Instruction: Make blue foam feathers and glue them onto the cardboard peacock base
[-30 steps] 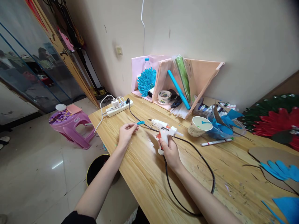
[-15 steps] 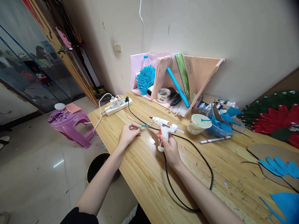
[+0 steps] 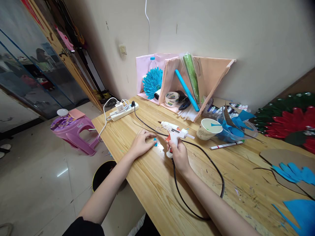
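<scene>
My right hand [image 3: 180, 156] is wrapped round the handle of a white glue gun [image 3: 173, 132], whose nozzle points up and left above the wooden table [image 3: 152, 183]. A clear glue stick pokes out of its back end. Left of the gun, my left hand [image 3: 142, 144] is low over the tabletop with thumb and fingers apart. A small blue piece [image 3: 155, 142] is at its fingertips, close to the thumb; whether the fingers touch it is hard to tell.
The gun's black cord [image 3: 219, 167] loops right. A paper cup [image 3: 209, 129], marker [image 3: 227, 145] and plastic bowl [image 3: 230, 131] stand right. Behind are a power strip [image 3: 124, 112] and pink box [image 3: 169, 62]. Blue petals lie on cardboard [image 3: 278, 155]. A bin [image 3: 102, 173] is below the edge.
My left hand has shifted right, nearer the gun, and its fingers have spread. The blue strip it pinched before now shows as a small piece by its fingertips. My right hand has hardly moved.
</scene>
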A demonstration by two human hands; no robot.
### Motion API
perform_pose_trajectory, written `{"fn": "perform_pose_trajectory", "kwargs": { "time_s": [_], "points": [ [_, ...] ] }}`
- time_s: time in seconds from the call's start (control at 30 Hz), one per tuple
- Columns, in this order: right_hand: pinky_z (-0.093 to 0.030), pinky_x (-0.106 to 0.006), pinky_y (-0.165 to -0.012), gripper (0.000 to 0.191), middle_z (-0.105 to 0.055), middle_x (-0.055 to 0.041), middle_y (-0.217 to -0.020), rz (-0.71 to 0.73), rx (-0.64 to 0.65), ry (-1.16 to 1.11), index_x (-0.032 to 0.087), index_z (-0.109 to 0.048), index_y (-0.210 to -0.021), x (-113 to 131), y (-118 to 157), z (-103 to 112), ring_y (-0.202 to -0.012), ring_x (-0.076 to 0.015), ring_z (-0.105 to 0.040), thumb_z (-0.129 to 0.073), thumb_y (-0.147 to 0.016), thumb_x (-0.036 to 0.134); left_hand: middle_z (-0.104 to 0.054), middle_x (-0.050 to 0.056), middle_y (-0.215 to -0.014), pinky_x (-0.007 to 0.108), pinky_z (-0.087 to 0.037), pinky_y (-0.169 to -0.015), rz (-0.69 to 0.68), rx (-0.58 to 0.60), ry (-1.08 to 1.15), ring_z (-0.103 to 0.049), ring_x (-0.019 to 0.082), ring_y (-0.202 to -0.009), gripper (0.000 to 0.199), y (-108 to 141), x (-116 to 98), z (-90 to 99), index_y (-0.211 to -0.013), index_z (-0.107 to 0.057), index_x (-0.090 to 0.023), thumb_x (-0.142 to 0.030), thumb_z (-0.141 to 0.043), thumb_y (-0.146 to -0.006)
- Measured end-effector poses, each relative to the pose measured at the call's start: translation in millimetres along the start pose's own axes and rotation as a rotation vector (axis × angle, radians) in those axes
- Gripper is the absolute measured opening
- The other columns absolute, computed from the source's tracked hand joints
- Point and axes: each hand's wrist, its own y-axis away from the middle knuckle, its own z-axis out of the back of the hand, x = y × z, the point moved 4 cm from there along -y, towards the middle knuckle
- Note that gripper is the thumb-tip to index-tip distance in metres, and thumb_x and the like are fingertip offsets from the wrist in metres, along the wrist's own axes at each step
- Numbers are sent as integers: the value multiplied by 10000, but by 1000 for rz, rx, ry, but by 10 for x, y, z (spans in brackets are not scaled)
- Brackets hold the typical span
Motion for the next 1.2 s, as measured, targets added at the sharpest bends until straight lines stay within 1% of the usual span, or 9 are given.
{"fn": "perform_pose_trajectory", "kwargs": {
  "time_s": [0.13, 0.2, 0.27, 0.33, 0.4, 0.53, 0.67, 1.0, 1.2],
  "points": [
    [-354, -258, -557, 242, -472, 30, -642, -16, -7, -8, 180, -473, -841, -12, -8, 1, -557, -123, -429, -424, -846, 417, -580, 43, -846, 313, -432, -787, -20, 36, 74, -541, 183, -856, 158, -16, 21, -18, -853, -674, -205, -301, -634, -734],
    [-351, -257, -549, 241, -470, 31, -637, -19, -9, -9, 181, -473, -832, -14, -9, 2, -552, -123, -427, -424, -846, 417, -585, 45, -842, 307, -435, -782, -15, 43, 121, -549, 178, -848, 152, -15, 23, -20, -841, -661, -194, -306, -625, -746],
    [-346, -255, -543, 240, -467, 32, -629, -17, -8, -3, 184, -469, -799, -11, -9, 5, -547, -121, -424, -421, -848, 414, -591, 44, -860, 309, -438, -776, -12, 34, 131, -554, 180, -848, 221, -2, 2, -11, -868, -633, -189, -350, -654, -718],
    [-346, -253, -547, 242, -465, 34, -623, -12, -10, 6, 187, -460, -763, -5, -8, 10, -547, -118, -425, -419, -850, 409, -592, 42, -878, 314, -442, -761, -20, 30, 104, -555, 189, -846, 345, 17, -36, -2, -882, -599, -187, -401, -715, -638],
    [-346, -253, -551, 240, -463, 36, -617, -2, -11, 13, 188, -456, -753, 1, -8, 12, -545, -116, -426, -418, -852, 404, -591, 41, -863, 313, -445, -728, -30, 37, 61, -551, 193, -821, 402, 34, -69, -1, -856, -579, -184, -420, -749, -579],
    [-346, -253, -547, 220, -465, 40, -618, 14, -12, 3, 187, -464, -802, 11, -13, 9, -541, -116, -426, -414, -852, 395, -596, 35, -815, 289, -446, -686, -24, 37, 54, -550, 169, -769, 262, 45, -71, -6, -830, -583, -177, -334, -697, -653],
    [-347, -252, -546, 227, -467, 39, -614, 7, -17, 4, 186, -463, -791, 19, -14, 5, -540, -116, -427, -415, -851, 399, -611, 25, -794, 266, -446, -673, -12, 26, 90, -560, 145, -739, 168, 40, -39, -4, -851, -604, -176, -244, -637, -701],
    [-357, -257, -553, 228, -495, 24, -629, -9, -41, 4, 186, -478, -779, 10, -12, 17, -551, -130, -445, -432, -833, 402, -623, 27, -774, 249, -448, -638, 45, 43, 128, -564, 139, -701, 205, 36, 18, -33, -923, -642, -180, -224, -589, -729],
    [-357, -253, -541, 225, -487, 28, -624, 5, -32, -7, 192, -462, -780, 24, -12, 16, -543, -126, -436, -434, -840, 407, -573, 40, -819, 266, -445, -703, -43, 63, 115, -535, 151, -764, 166, 29, -39, -13, -911, -635, -183, -220, -540, -780]
  ]
}}
